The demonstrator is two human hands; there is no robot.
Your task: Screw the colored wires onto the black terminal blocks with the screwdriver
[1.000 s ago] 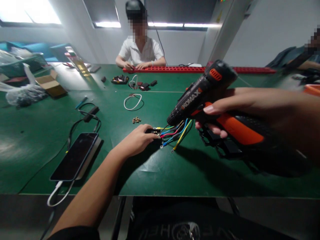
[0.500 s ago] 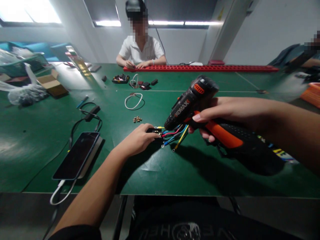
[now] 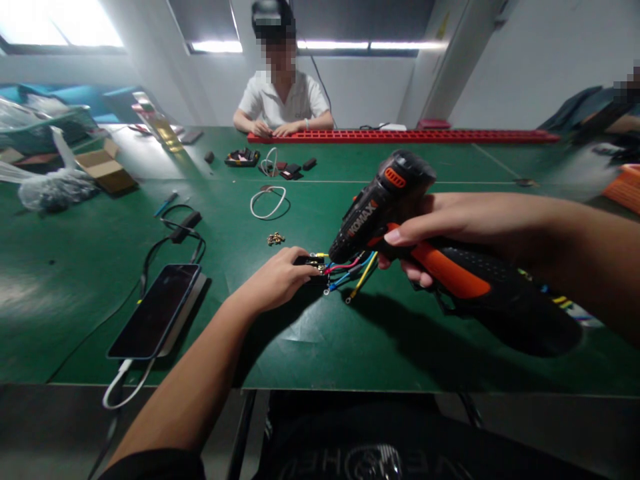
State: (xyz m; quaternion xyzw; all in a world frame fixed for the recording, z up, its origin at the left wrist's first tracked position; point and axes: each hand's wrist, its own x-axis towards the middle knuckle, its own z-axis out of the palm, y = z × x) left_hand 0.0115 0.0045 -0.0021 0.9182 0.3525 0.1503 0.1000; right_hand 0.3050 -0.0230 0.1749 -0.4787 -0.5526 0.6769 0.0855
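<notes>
My right hand [image 3: 425,233] is wrapped round the handle of a black and orange cordless drill [image 3: 387,193], whose nose points down and to the left. Just under that nose lies a small black terminal block [image 3: 316,261] with brass-coloured contacts, gripped by the fingers of my left hand [image 3: 280,280]. Red, blue and yellow wires [image 3: 353,268] run out from the block's right side. Two of them end in loose ring lugs near the table surface. The drill's nose hides part of the block, so I cannot tell whether its tip touches a screw. A little pile of brass screws [image 3: 275,239] sits beyond my left hand.
On the left a phone [image 3: 155,312] with a white cable lies on the green table [image 3: 280,363]. Behind it are a cardboard box [image 3: 106,168] and a plastic bag [image 3: 57,187]. Across the table a person [image 3: 285,100] sits at a long red strip [image 3: 400,137].
Hardly anything differs. The rear end of the drill has shifted slightly right and down, while my left hand and the terminal block stay in place.
</notes>
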